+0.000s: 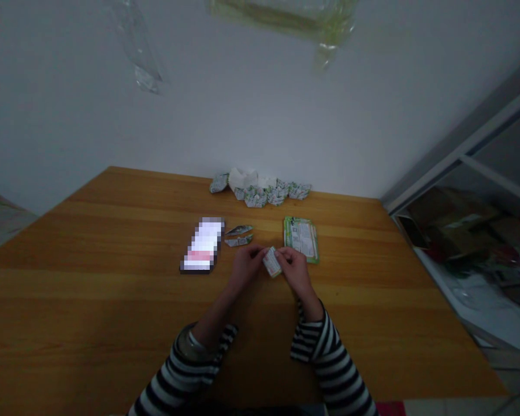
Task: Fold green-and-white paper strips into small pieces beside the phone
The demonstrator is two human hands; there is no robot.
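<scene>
Between my two hands is a small white printed packet (272, 262) with a green edge, held above the wooden table. My left hand (245, 267) pinches its left upper side with closed fingers. The right hand (295, 269) grips the opposite side, thumb on the printed face. Just beyond my left hand lie two folded printed paper pieces (239, 235). Past my right hand rests a flat green-and-white printed packet stack (302, 238). What the packet contains cannot be seen.
A phone with a lit, blurred screen (203, 245) lies left of my hands on the wooden table (112, 289). Crumpled printed paper pieces and white tissue (243, 178) line the back edge by the wall. Shelving with boxes (455, 225) stands at right.
</scene>
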